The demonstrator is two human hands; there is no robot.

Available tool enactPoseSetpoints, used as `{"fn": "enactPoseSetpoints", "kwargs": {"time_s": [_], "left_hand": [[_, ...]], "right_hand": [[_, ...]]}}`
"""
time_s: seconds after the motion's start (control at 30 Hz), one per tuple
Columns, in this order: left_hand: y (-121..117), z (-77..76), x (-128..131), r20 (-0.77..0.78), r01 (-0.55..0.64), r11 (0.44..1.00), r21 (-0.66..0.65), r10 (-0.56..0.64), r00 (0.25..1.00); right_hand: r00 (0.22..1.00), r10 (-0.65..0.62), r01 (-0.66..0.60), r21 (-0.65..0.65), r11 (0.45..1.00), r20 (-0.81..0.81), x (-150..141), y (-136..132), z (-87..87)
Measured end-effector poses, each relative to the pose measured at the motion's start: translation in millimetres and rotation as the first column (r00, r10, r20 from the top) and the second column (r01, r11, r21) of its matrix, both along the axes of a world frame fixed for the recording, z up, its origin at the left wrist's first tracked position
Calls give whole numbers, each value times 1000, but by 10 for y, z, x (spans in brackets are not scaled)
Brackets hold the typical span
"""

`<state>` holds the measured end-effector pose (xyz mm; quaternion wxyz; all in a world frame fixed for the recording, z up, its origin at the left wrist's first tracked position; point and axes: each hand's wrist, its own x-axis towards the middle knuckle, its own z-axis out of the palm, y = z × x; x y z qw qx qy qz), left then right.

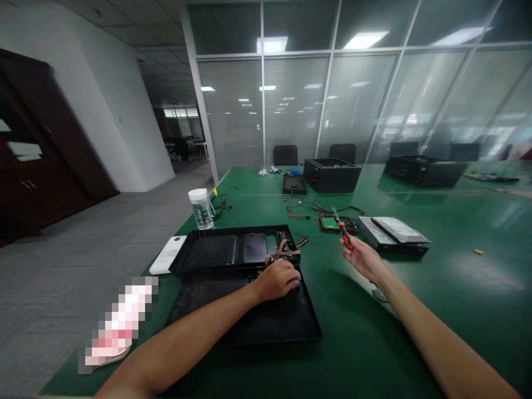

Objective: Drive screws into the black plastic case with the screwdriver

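My right hand (362,257) is raised over the table, wrapped around the red-and-black handle of a screwdriver (345,235) whose shaft points up and away. Over an opened black casing my left hand (277,280) is closed with its fingers curled down; whatever they hold, if anything, is hidden. The casing's near half (291,318) lies flat in front of me. Its far half (211,252) has divided compartments, and multicoloured ribbon wires (286,250) come out at its right end, just beyond my left hand.
A lidded water bottle (202,210) and a white object (167,255) stand left. Ahead lie a green circuit board (331,223) and red and black cables (296,215). Metal drive units (393,235) sit right; black computer cases (332,175) stand at the back. A blurred-out item (122,327) lies near left.
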<state>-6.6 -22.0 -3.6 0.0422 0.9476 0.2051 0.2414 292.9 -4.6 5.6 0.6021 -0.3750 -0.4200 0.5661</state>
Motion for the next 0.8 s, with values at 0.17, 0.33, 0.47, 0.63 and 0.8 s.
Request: {"fn": "enactPoseSetpoints", "kwargs": {"time_s": [0.17,0.33,0.47,0.63,0.8], "left_hand": [[-17,11,-12,-82,95,995,0,-95,992],[-53,123,-29,-74,120,987,105,-112,991],[40,430,-138,-125,16,988,152,3,992],[354,711,-609,-371,-350,929,-116,287,883],[422,594,-1031,-511,-367,892,-264,193,838]], "right_hand": [[997,-6,14,120,993,-72,-216,-32,-2],[932,-88,-35,327,944,352,-557,-310,252],[441,6,-512,246,823,897,-896,-895,511],[63,-235,-676,215,705,970,-986,-1648,278],[-27,-292,-618,213,757,956,-679,-1937,3]]}}
